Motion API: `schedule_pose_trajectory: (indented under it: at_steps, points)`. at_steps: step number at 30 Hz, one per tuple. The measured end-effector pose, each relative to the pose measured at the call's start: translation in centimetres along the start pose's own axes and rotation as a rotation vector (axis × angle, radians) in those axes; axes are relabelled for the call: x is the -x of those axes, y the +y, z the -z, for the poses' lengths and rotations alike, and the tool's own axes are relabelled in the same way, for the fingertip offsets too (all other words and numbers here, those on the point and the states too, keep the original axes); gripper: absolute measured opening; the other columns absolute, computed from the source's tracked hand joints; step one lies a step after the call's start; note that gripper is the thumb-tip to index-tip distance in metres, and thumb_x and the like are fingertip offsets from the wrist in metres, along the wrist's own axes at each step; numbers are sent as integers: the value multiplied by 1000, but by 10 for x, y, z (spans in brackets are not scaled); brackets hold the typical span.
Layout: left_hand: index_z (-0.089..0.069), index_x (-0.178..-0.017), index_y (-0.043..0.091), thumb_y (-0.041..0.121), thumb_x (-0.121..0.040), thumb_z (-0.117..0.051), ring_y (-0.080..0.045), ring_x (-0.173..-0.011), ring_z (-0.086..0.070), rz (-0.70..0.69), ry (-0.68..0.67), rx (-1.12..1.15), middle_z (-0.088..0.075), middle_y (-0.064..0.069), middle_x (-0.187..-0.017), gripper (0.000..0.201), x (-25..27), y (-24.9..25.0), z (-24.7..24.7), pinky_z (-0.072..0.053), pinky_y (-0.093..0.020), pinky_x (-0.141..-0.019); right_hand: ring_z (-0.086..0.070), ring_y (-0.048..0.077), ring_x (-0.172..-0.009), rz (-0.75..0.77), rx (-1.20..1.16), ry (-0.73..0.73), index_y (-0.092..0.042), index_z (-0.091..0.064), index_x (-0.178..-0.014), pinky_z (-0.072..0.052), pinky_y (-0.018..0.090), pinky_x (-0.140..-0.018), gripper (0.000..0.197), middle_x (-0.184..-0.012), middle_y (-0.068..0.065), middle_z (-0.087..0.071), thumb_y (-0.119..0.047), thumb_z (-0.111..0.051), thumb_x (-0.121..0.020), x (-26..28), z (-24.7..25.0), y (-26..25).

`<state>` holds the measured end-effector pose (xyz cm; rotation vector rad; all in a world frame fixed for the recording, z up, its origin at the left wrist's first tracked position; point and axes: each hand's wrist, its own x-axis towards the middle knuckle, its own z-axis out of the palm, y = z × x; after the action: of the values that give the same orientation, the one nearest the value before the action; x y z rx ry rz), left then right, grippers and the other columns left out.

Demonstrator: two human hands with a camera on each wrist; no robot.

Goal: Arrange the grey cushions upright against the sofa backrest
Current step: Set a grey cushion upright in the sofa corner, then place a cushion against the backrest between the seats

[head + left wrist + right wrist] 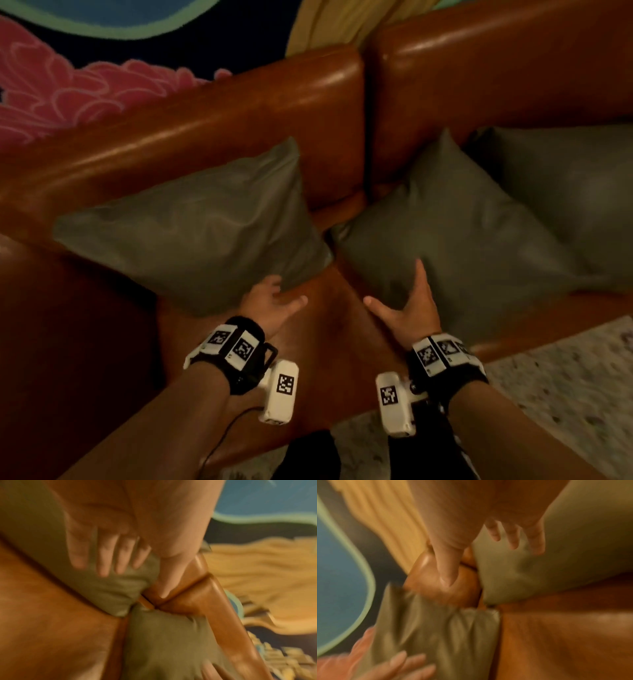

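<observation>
From the head camera I look down on a brown leather sofa point(212, 113) with a glossy padded backrest. On the far left, behind it, is a wall painting point(51, 99) with pink petal shapes and a blue patch edged in green.

The left grey square fabric cushion point(191, 236) leans against the backrest. My left hand point(270, 305) is relaxed, fingers spread and holding nothing, at that cushion's lower right corner; I cannot tell whether it touches. Its wrist carries a black strap with white blocks point(233, 346) printed with black-and-white square codes, no readable writing.

My right hand point(407, 308) is also released, fingers straight against the lower edge of the middle grey cushion point(455, 236), which leans back just right of the seam between the backrest pads. A third grey cushion point(575, 192) overlaps behind it at far right. A pale speckled floor point(561, 394) shows bottom right.
</observation>
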<state>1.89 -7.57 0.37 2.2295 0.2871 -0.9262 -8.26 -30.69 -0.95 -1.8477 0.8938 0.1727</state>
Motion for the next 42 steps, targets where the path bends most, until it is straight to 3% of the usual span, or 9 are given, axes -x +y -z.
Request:
schedule_pose_trajectory:
  at_steps: [7, 12, 18, 21, 24, 29, 34, 39, 42]
  points:
    - [-51, -142, 7, 25, -79, -85, -29, -127, -60, -105, -118, -52, -58, -17, -142, 74, -39, 144, -89, -47, -36, -107, -58, 27, -129, -238, -118, 212, -15, -44, -144, -49, 48, -109, 128, -136, 6, -59, -80, -83, -42, -22, 124, 93]
    - [-49, -142, 25, 70, -41, -88, -22, -127, -60, -206, -72, -239, -60, -1, -142, 117, -72, 213, -139, -47, -39, -110, -55, 25, -134, -376, -309, 239, -6, -31, -152, -42, 36, -113, 120, -147, 8, -53, -42, -95, -56, -57, 165, 113]
    - [-25, -157, 26, 71, -28, -88, -27, -143, -44, -192, -116, -393, -41, -2, -158, 150, -108, 243, -175, -37, -46, -118, -43, 26, -146, -517, -358, 270, -13, -2, -160, -33, 42, -121, 174, -160, 7, -37, -82, -85, -23, -78, 143, 109]
    - [-15, -160, 31, 81, -3, -80, -28, -147, -38, -188, -126, -412, -34, -3, -162, 176, -129, 237, -177, -34, -49, -120, -31, 27, -152, -587, -358, 322, -8, 2, -161, -23, 38, -125, 153, -165, 10, -27, -58, -94, -52, -86, 136, 104]
    - [-1, -162, 28, 59, -30, -95, -29, -153, -26, -181, -137, -415, -20, -5, -168, 165, -143, 237, -175, -26, -50, -123, -27, 27, -154, -655, -351, 343, -12, 10, -162, -21, 34, -122, 148, -167, 9, -20, -52, -92, -62, -91, 133, 100]
    - [-7, -160, 31, 65, -16, -94, -20, -147, -35, -296, -243, -297, -33, 4, -160, 172, -157, 232, -176, -29, -45, -122, -36, 25, -149, -572, -449, 452, -13, 7, -162, -27, 33, -120, 146, -163, 10, -30, -42, -95, -62, -101, 120, 108]
    - [-18, -159, 25, 24, -53, -99, -8, -131, -43, -377, -255, -92, -44, 7, -149, 134, -142, 225, -174, -34, -28, -114, -52, 17, -134, -357, -448, 530, -15, -23, -157, -38, 30, -116, 124, -149, 1, -49, -31, -97, -59, -90, 116, 96]
    - [-15, -159, 24, 16, -56, -98, -8, -134, -43, -446, -159, 144, -41, 8, -150, 133, -99, 223, -148, -36, -25, -111, -48, -5, -121, -79, -399, 522, -9, -27, -156, -35, -5, -93, 113, -141, -8, -49, -19, -95, -66, -82, 157, 56]
    - [-12, -159, 21, 12, -57, -97, -4, -134, -40, -476, 15, 310, -37, 9, -151, 134, -72, 219, -134, -35, -13, -104, -51, 8, -135, 105, -340, 487, -6, -25, -157, -36, 15, -115, 119, -152, 3, -49, -22, -97, -63, -95, 185, 24]
